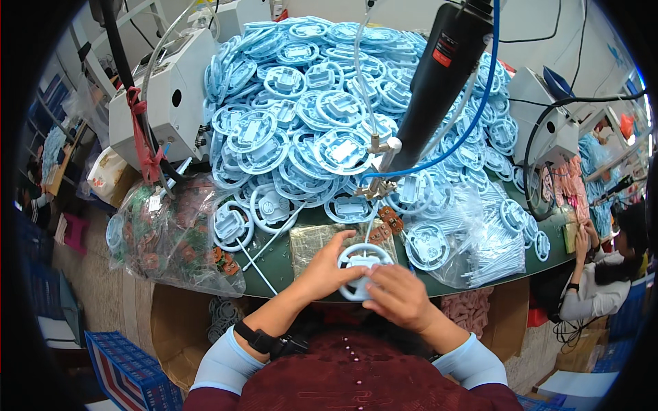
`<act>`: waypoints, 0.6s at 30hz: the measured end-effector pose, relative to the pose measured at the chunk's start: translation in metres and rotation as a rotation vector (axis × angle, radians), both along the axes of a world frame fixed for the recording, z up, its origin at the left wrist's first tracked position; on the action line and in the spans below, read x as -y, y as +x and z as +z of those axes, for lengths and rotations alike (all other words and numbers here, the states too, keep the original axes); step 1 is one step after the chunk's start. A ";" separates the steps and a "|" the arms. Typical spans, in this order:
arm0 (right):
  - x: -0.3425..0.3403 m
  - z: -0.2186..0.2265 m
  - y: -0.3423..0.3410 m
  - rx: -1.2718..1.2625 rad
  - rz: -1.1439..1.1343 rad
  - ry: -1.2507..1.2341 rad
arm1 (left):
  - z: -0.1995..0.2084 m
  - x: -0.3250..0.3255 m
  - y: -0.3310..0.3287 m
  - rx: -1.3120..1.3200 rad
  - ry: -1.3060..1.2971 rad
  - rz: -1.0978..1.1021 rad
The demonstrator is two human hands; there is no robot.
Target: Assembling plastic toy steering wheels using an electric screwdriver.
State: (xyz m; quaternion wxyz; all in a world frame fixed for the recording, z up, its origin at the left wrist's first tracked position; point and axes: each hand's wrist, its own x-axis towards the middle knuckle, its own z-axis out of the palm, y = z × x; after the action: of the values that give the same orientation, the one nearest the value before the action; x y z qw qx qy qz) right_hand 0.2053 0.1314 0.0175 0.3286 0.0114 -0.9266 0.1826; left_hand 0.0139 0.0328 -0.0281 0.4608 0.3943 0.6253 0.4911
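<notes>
A light blue wheel-shaped plastic part (354, 292) is held between my two hands over the bench's front edge. My left hand (329, 266) grips its left side, thumb and forefinger curled round the rim. At the lower right, the bent fingers of my right hand (399, 294) press on the same part. Just beyond lies a block wrapped in gold-coloured film (312, 248), partly covered by my hands. Brown circuit boards (391, 219) rest at its right end. Above them hangs a black powered screwdriver (439, 85) with a metal tip and hoses.
A tall heap of blue wheel parts (295, 130) fills the back. Bagged circuit boards (171, 240) lie left, bagged white sticks (497, 243) right. White machines (171, 96) flank the heap. Another person (596, 274) works at far right. A blue crate (130, 370) stands on the floor.
</notes>
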 end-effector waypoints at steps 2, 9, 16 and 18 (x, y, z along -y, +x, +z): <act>-0.021 0.021 -0.005 -0.158 -0.206 -0.105 | 0.024 0.012 -0.018 -0.153 -0.044 -0.064; -0.105 0.115 -0.087 -0.359 0.124 -0.995 | 0.093 0.078 -0.077 -0.580 0.007 -0.300; -0.108 0.157 -0.115 -0.447 0.259 -0.916 | 0.050 0.066 -0.025 -1.285 0.452 -0.057; -0.093 0.163 -0.126 -0.373 0.338 -1.012 | 0.027 0.059 -0.007 -1.314 0.451 -0.045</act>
State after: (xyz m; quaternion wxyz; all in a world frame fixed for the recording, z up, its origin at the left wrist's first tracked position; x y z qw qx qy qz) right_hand 0.0793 0.2248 0.1810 0.4177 0.0326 -0.6351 0.6489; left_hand 0.0071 -0.0265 -0.0015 -0.0965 0.7087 0.6492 0.2587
